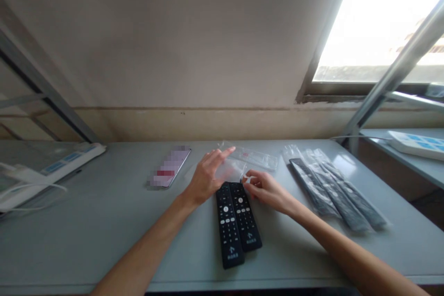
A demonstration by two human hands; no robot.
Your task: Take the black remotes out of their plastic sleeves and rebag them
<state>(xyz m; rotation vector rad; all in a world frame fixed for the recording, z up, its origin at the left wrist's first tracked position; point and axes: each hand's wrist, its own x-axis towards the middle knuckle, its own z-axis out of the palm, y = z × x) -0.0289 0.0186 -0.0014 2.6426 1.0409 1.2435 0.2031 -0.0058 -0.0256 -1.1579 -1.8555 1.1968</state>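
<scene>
Two black remote controls, a left one and a right one, lie side by side on the grey table. Just beyond their top ends is a clear plastic bag. My left hand is at the bag's left side, fingers spread and reaching over it. My right hand has its fingers pinched at the bag's lower right corner, close to the top of the right remote. Behind the bag lies more flat clear plastic packaging.
Several bagged dark remotes lie to the right. A phone is at the back left. White power strips sit at the far left and far right. Metal frame bars slope at both sides, before a wall and window.
</scene>
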